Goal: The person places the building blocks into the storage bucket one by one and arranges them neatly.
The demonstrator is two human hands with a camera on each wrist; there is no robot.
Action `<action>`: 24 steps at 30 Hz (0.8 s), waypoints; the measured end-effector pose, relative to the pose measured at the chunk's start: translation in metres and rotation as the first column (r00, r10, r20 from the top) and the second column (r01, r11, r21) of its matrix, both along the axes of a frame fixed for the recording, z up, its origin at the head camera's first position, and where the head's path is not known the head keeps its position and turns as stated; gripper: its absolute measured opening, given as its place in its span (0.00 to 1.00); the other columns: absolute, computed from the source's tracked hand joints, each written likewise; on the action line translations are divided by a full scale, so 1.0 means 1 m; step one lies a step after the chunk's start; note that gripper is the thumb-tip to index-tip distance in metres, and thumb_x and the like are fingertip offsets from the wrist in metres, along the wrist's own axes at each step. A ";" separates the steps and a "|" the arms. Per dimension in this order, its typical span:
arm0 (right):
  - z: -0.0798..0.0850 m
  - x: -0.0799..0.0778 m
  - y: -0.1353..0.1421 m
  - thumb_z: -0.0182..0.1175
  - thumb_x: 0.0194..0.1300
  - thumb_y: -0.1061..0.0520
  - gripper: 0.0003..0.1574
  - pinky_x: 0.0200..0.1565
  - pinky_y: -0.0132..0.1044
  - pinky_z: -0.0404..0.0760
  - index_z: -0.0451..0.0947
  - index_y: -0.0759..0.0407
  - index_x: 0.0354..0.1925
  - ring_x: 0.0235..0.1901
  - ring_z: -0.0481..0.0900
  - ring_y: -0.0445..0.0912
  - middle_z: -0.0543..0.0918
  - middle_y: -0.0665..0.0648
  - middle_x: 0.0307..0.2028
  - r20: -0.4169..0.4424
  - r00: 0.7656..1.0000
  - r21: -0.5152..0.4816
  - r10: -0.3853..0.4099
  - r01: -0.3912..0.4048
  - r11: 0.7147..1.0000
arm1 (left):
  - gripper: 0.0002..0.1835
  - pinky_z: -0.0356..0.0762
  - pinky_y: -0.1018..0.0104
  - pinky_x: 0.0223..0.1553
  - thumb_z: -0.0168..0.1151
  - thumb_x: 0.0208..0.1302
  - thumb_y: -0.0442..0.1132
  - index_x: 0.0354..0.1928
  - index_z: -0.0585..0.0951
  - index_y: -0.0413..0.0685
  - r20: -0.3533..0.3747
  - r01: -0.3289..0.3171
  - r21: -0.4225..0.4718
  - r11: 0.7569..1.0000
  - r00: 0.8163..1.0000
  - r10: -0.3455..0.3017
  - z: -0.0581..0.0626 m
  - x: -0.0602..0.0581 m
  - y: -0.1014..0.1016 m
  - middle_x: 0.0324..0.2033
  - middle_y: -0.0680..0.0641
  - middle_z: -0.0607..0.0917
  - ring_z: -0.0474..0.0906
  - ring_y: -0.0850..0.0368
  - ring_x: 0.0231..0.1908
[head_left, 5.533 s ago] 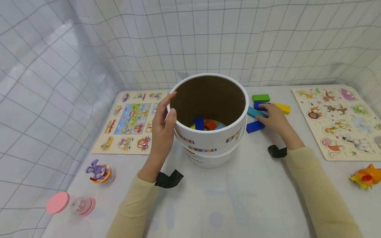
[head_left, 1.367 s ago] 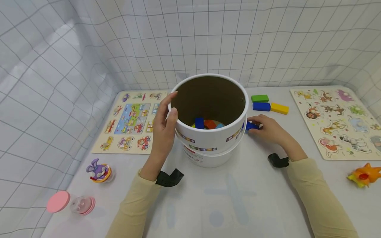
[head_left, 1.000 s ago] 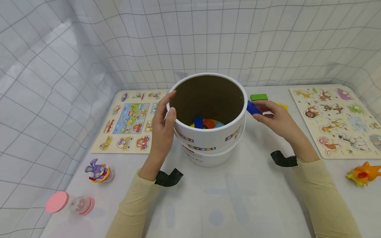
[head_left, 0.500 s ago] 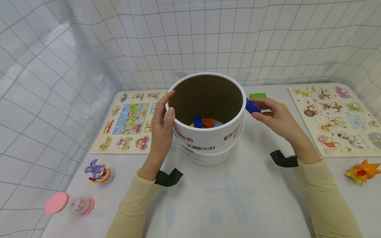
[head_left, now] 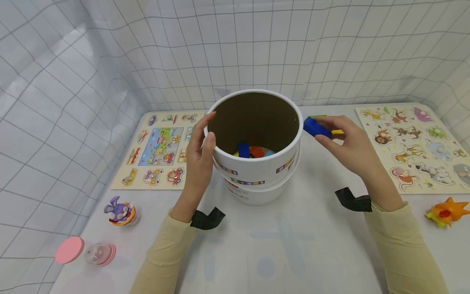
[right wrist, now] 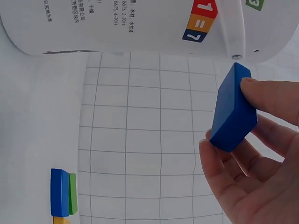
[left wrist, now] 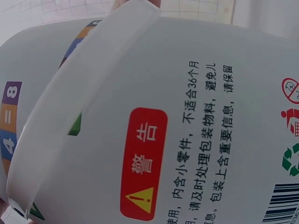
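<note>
In the head view a white bucket (head_left: pixel 253 173) stands upright mid-table, with several coloured blocks in it, among them a blue block (head_left: pixel 244 150) and a red block (head_left: pixel 257 152). My left hand (head_left: pixel 200 159) grips its left rim, thumb toward me. Between thumb and fingers, my right hand (head_left: pixel 349 143) pinches another blue block (head_left: pixel 316 127), raised just outside the bucket's right rim. The right wrist view shows this held block (right wrist: pixel 233 107) tilted, below the bucket's wall. Filling the left wrist view are the bucket's side, its red warning label (left wrist: pixel 144 163) and pale handle (left wrist: pixel 70 98).
Behind my right hand lie a green block (head_left: pixel 320 116) and a yellow block (head_left: pixel 338 132); a third, blue block (right wrist: pixel 59 192) shows beside them. Puzzle boards (head_left: pixel 125 179) (head_left: pixel 411 163) flank the bucket. A rabbit toy (head_left: pixel 120 212), pink lid (head_left: pixel 69 250) and orange toy (head_left: pixel 447 212) lie nearer.
The light-blue block is gone from the table right of the bucket. My right hand has picked up the blue block from there and raised it beside the rim. The left hand keeps its place.
</note>
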State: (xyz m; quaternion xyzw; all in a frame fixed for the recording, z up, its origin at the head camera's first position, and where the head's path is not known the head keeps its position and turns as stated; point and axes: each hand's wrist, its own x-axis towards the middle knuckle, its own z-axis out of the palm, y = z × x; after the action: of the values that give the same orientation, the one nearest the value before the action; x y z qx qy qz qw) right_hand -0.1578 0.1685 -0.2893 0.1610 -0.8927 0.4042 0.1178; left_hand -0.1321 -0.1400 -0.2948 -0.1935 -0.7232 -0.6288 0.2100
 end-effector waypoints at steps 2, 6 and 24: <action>0.002 0.001 0.001 0.58 0.58 0.55 0.26 0.47 0.41 0.74 0.70 0.54 0.56 0.44 0.69 0.43 0.73 0.55 0.46 -0.014 0.999 -0.007 -0.033 0.033 0.999 | 0.28 0.58 0.52 0.59 0.43 0.64 0.52 0.62 0.63 0.48 -0.001 -0.004 -0.004 1.000 1.000 0.004 0.000 0.000 0.000 0.62 0.54 0.63 0.55 0.60 0.62; 0.012 0.008 -0.001 0.58 0.57 0.58 0.27 0.47 0.27 0.73 0.70 0.53 0.56 0.47 0.70 0.41 0.73 0.55 0.49 -0.049 0.997 -0.135 -0.051 0.044 0.990 | 0.27 0.56 0.57 0.60 0.42 0.64 0.51 0.62 0.63 0.48 -0.002 -0.012 -0.014 1.000 1.000 0.012 -0.001 0.000 0.000 0.62 0.54 0.63 0.55 0.60 0.62; 0.049 0.060 -0.058 0.65 0.44 0.72 0.33 0.49 0.30 0.71 0.74 0.60 0.51 0.48 0.70 0.43 0.76 0.51 0.48 -0.364 0.891 -0.055 0.272 -0.312 0.949 | 0.27 0.46 0.63 0.64 0.42 0.64 0.53 0.61 0.64 0.48 -0.025 -0.048 -0.028 0.998 0.999 0.048 0.000 -0.001 0.000 0.60 0.53 0.65 0.54 0.59 0.62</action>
State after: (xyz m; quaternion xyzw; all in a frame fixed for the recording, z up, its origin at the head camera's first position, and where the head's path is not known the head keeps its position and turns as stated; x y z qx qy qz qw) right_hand -0.0975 0.1104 -0.2401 0.3561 -0.7987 0.4311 0.2221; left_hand -0.1333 -0.1404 -0.2949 -0.1866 -0.7339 -0.6108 0.2312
